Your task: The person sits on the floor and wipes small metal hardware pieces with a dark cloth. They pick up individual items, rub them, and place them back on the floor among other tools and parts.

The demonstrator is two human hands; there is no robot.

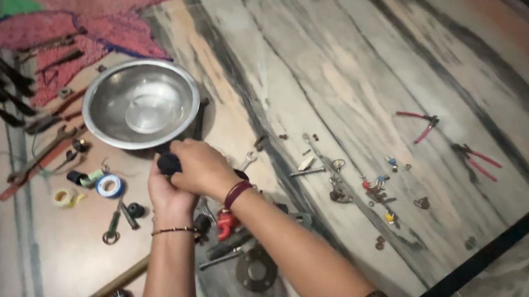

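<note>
Your right hand (pixel 201 168) and left hand (pixel 168 191) clamp the steel pan's (pixel 139 103) dark handle (pixel 167 165), hiding most of it; the tools (pixel 41 138) at far left blur into shadow.

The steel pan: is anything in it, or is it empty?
Empty. The steel pan faces the camera and only its bare shiny inside shows, while both hands grip its handle.

We seem to be in a home, working low on a streaked marble floor (pixel 338 60), not at a bench. Hand tools lie spread on it: red-handled pliers (pixel 420 123), a spanner (pixel 40 156), rolls of tape (pixel 108 185) and small screws (pixel 380 191). A pink star-shaped mat (pixel 78 14) also suggests a living space.
</note>
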